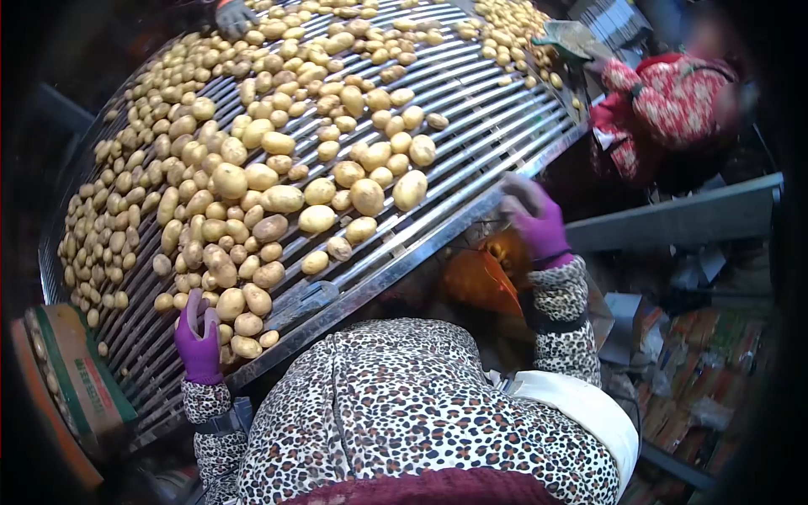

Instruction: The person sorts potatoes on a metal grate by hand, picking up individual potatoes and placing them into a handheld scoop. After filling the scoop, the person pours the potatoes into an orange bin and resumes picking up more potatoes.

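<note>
My left hand (199, 341), in a purple glove, is at the near left edge of a slatted metal rack (471, 143). Its fingers are apart and lie beside several potatoes (231, 304), with none seen in its grasp. Over the rack's near right edge, my right hand (536, 220) wears a matching glove. Its slightly blurred fingers are curved and apart, and nothing shows between them. Just below that hand hangs an orange bag (480, 279) with potatoes visible at its mouth. Loose potatoes (368, 197) of mixed sizes cover much of the rack.
A green and brown printed bag (88, 366) of potatoes stands at the rack's left end. At the far right, a person in a red patterned top (673, 97) holds a scoop (572, 39). Another person's gloved hand (236, 17) reaches among the far potatoes. A metal beam (673, 215) runs rightward.
</note>
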A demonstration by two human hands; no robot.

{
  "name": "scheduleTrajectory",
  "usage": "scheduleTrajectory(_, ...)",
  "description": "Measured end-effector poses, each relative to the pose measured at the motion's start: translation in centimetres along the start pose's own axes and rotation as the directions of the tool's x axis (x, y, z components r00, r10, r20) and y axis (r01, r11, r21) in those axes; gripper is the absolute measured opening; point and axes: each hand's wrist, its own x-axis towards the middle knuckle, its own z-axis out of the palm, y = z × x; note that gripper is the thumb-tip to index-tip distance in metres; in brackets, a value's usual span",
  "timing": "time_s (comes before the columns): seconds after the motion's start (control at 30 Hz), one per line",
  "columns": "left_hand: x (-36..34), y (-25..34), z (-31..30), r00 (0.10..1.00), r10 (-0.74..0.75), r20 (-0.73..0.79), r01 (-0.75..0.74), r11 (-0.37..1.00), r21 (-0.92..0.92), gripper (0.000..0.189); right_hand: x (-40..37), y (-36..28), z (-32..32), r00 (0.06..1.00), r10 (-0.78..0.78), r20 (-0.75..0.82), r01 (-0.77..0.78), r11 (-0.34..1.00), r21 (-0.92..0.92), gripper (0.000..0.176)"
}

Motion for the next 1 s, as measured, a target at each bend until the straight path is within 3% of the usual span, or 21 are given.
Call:
scheduleTrajectory(0.1,-1.7,0.5,-0.5,0.996,-0.073,-0.047,0.071,0.997,-0.044,0.044,3.7,-4.7,5.1,0.915,-0.098,0.392,0.239,0.914,-0.327,0.043)
scheduleTrajectory(0.13,-2.3,0.2,-0.8,0.994,-0.088,-0.058,0.086,0.996,-0.033,0.044,4.7,-3.8,6.4,0.922,0.070,0.380,0.002,0.983,-0.186,0.041)
scheduleTrajectory(0.17,-2.8,0.0,-1.0,0.993,-0.101,-0.067,0.100,0.995,-0.025,0.044,6.4,-2.4,6.9,0.942,0.047,0.333,-0.041,0.999,-0.024,0.047)
scheduleTrajectory(0.2,-3.4,0.2,-1.2,0.992,-0.101,-0.077,0.099,0.995,-0.032,0.044,7.8,-0.8,5.7,0.913,0.142,0.383,-0.268,0.916,0.299,0.051)
scheduleTrajectory(0.23,-3.8,0.5,-1.3,0.987,-0.121,-0.105,0.114,0.991,-0.068,0.044,9.2,0.2,4.3,0.859,0.213,0.465,-0.471,0.685,0.556,0.055)
scheduleTrajectory(0.27,-4.2,0.6,-1.2,0.982,-0.138,-0.131,0.125,0.987,-0.104,0.044,9.7,0.5,4.1,0.837,0.387,0.387,-0.547,0.564,0.618,0.046)
scheduleTrajectory(0.3,-4.4,0.7,-1.1,0.976,-0.154,-0.153,0.133,0.981,-0.141,0.044,9.7,0.4,4.0,0.771,0.555,0.312,-0.587,0.431,0.685,0.041)
scheduleTrajectory(0.4,-4.4,0.4,-0.4,0.973,-0.170,-0.159,0.147,0.978,-0.146,0.044,9.8,-1.0,3.9,0.792,0.548,0.268,-0.513,0.360,0.779,0.070)
scheduleTrajectory(0.43,-4.2,0.3,-0.3,0.975,-0.166,-0.148,0.148,0.981,-0.125,0.044,10.5,0.0,3.6,0.760,0.537,0.366,-0.533,0.193,0.824,0.077)
scheduleTrajectory(0.5,-3.5,0.4,0.0,0.978,-0.165,-0.125,0.144,0.977,-0.157,0.043,10.2,0.0,4.2,0.811,0.478,0.337,-0.502,0.273,0.821,0.082)
scheduleTrajectory(0.53,-3.2,0.5,0.2,0.979,-0.166,-0.117,0.144,0.975,-0.172,0.043,10.4,-0.5,4.8,0.734,0.603,0.313,-0.502,0.171,0.848,0.080)
scheduleTrajectory(0.6,-2.9,1.4,0.3,0.976,-0.185,-0.112,0.164,0.971,-0.174,0.043,10.2,-1.5,5.1,0.732,0.620,0.282,-0.527,0.253,0.811,0.079)
scheduleTrajectory(0.63,-2.8,1.8,0.2,0.974,-0.196,-0.110,0.176,0.969,-0.173,0.043,10.0,-1.6,5.3,0.730,0.629,0.268,-0.540,0.291,0.790,0.078)
scheduleTrajectory(0.67,-2.8,2.0,0.1,0.974,-0.204,-0.097,0.188,0.970,-0.151,0.043,10.6,0.5,4.5,0.703,0.563,0.435,-0.639,0.230,0.734,0.076)
scheduleTrajectory(0.77,-2.9,2.3,-0.2,0.977,-0.202,-0.063,0.195,0.976,-0.096,0.043,9.3,-5.9,3.8,0.720,0.446,0.532,-0.679,0.611,0.406,0.065)
scheduleTrajectory(0.83,-3.0,2.1,-0.2,0.984,-0.161,-0.072,0.156,0.985,-0.075,0.042,10.4,-6.9,2.5,0.889,0.220,0.401,-0.356,0.883,0.305,0.051)
scheduleTrajectory(0.87,-3.1,2.1,-0.1,0.983,-0.159,-0.089,0.152,0.985,-0.081,0.042,12.1,-5.6,1.1,0.965,0.127,0.229,-0.174,0.965,0.195,0.042)
scheduleTrajectory(0.9,-3.1,2.2,0.0,0.983,-0.153,-0.104,0.144,0.986,-0.086,0.041,14.8,-1.2,0.7,0.995,-0.101,0.009,0.098,0.983,0.156,0.041)
scheduleTrajectory(0.93,-2.9,2.3,0.1,0.982,-0.144,-0.122,0.133,0.987,-0.093,0.041,16.0,-1.1,-0.2,0.993,-0.033,-0.113,-0.001,0.958,-0.286,0.057)
scheduleTrajectory(0.97,-2.7,2.3,0.1,0.984,-0.111,-0.137,0.101,0.992,-0.080,0.040,19.2,5.6,-1.6,0.979,-0.184,-0.089,0.097,0.799,-0.593,0.060)
scheduleTrajectory(1.0,-2.7,2.4,0.2,0.984,-0.082,-0.156,0.072,0.995,-0.066,0.039,20.9,8.1,-2.1,0.997,0.075,-0.027,-0.075,0.771,-0.632,0.071)
